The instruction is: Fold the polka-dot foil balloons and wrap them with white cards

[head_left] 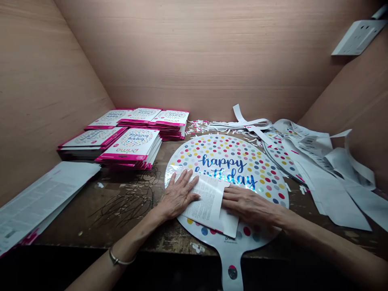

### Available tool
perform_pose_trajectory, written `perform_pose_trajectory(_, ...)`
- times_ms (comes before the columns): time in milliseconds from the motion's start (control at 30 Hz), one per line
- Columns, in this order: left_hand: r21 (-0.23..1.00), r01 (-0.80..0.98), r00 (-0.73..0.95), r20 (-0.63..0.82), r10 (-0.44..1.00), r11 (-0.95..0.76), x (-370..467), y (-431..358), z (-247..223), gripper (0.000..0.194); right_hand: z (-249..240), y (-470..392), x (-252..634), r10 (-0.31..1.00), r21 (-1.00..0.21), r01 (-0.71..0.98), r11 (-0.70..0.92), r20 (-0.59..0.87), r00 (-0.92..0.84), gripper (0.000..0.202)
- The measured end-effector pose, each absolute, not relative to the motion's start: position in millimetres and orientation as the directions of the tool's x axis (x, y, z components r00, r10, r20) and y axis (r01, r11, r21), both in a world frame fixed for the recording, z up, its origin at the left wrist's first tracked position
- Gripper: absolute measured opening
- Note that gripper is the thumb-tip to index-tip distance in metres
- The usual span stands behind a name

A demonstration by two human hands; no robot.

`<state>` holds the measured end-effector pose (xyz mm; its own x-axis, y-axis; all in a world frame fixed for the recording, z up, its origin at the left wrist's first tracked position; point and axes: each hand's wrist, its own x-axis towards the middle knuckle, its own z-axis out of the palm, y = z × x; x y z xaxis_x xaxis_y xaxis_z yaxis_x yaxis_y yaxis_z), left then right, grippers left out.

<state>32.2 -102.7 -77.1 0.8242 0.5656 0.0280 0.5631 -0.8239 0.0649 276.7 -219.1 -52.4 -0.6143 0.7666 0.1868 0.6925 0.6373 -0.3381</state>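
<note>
A flat round foil balloon (209, 150) with coloured dots and "happy birthday" lettering lies in front of me, its tail hanging past the table's front edge. On its lower left part rests a white printed paper packet (206, 202), with small text on its face. My left hand (181, 194) lies flat on the packet's left side, fingers spread. From the right, my right hand (247, 202) reaches to the packet's right edge with fingers stretched out and close together. Its fingertips are partly hidden at that edge, and I cannot tell whether they are inside or beneath it.
Pink-and-white packet stacks (130, 145) stand at the back left. Printed sheets (45, 202) lie at the left, near tangled dark strings (130, 198). White paper strips (327, 169) heap over more dotted balloons (281, 155) at right. Wooden panels (197, 52) enclose the table; a socket (359, 38) is upper right.
</note>
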Motion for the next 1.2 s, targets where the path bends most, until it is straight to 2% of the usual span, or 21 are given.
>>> perform_pose_trajectory(133, -0.031, 0.554, 0.833, 0.028, 0.553, -0.832, 48.1, -109.1, -75.3, 0.055, -42.5, -232.6, 285.7, 0.872, -0.254, 0.849, 0.463, 0.303, -0.385, 0.032)
perform_pose_trajectory(267, -0.071, 0.583, 0.812, 0.077, 0.578, -0.809, 69.8, -124.0, -71.0, 0.051, -60.4, -223.9, 280.8, 0.902, -0.193, 0.882, 0.429, 0.142, -0.407, 0.051)
perform_pose_trajectory(333, -0.054, 0.532, 0.845, 0.105, 0.525, -0.845, 78.5, -136.4, -70.1, 0.048, -69.9, -219.2, 283.4, 0.9, -0.202, 0.878, 0.435, 0.074, -0.429, 0.056)
perform_pose_trajectory(433, 0.009, 0.426, 0.901, 0.082, 0.426, -0.904, 86.5, -154.3, -73.4, 0.05, -74.7, -218.4, 293.3, 0.897, -0.221, 0.87, 0.441, 0.093, -0.432, 0.053)
perform_pose_trajectory(600, 0.04, 0.451, 0.889, 0.066, 0.453, -0.892, 89.6, -163.9, -80.1, 0.054, -69.8, -231.4, 302.5, 0.877, -0.286, 0.836, 0.468, 0.267, -0.4, 0.025)
perform_pose_trajectory(800, 0.026, 0.453, 0.886, 0.096, 0.453, -0.891, 88.9, -162.2, -80.5, 0.053, -75.7, -240.5, 292.9, 0.872, -0.289, 0.845, 0.449, 0.348, -0.345, 0.023)
perform_pose_trajectory(1000, -0.019, 0.454, 0.885, 0.125, 0.449, -0.891, 88.3, -164.0, -83.3, 0.053, -65.9, -232.8, 286.5, 0.888, -0.222, 0.863, 0.455, 0.188, -0.42, 0.02)
perform_pose_trajectory(1100, -0.034, 0.451, 0.886, 0.139, 0.443, -0.892, 87.7, -164.2, -83.4, 0.053, -57.3, -229.4, 287.4, 0.863, -0.24, 0.829, 0.504, 0.097, -0.497, 0.017)
perform_pose_trajectory(1200, -0.036, 0.45, 0.886, 0.138, 0.442, -0.892, 87.2, -164.3, -82.8, 0.053, -56.0, -228.4, 289.0, 0.86, -0.266, 0.821, 0.505, 0.077, -0.504, 0.019)
